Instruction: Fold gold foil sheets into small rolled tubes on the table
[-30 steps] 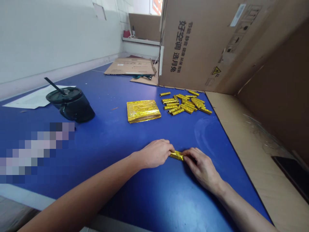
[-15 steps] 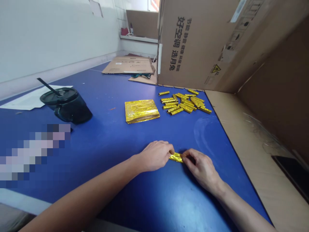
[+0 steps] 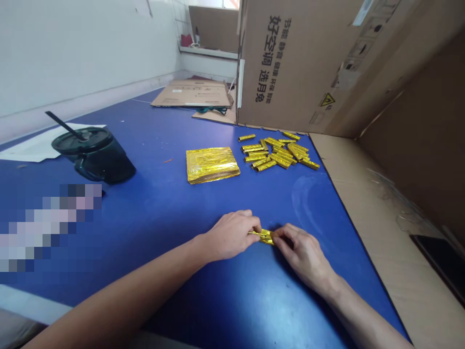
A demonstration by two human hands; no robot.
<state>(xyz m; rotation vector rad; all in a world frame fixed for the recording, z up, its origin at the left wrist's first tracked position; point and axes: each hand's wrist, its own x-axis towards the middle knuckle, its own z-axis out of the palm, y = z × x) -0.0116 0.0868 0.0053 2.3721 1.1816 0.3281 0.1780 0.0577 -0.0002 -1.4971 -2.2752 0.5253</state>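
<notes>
Between my two hands, low over the blue table (image 3: 163, 208), is a small folded strip of gold foil paper (image 3: 267, 237). My left hand (image 3: 236, 233) pinches its left end between thumb and fingers, which partly hide it. At the right end, my right hand (image 3: 301, 249) has thumb and forefinger closed on the foil. Farther back lies a flat stack of gold foil paper (image 3: 212, 165). To its right is a loose pile of narrow rolled gold foil strips (image 3: 279, 150), several of them overlapping.
A dark lidded mug (image 3: 103, 157) with a straw stands at the left, by a white sheet (image 3: 32, 143). A large cardboard box (image 3: 298, 63) rises behind the pile. Flattened cardboard (image 3: 192, 93) lies at the back, and a cardboard strip borders the table's right edge.
The foil between my hands is creased differently, with a thin edge now showing near my left fingertips. Both hands stay almost in place. The view has shifted slightly.
</notes>
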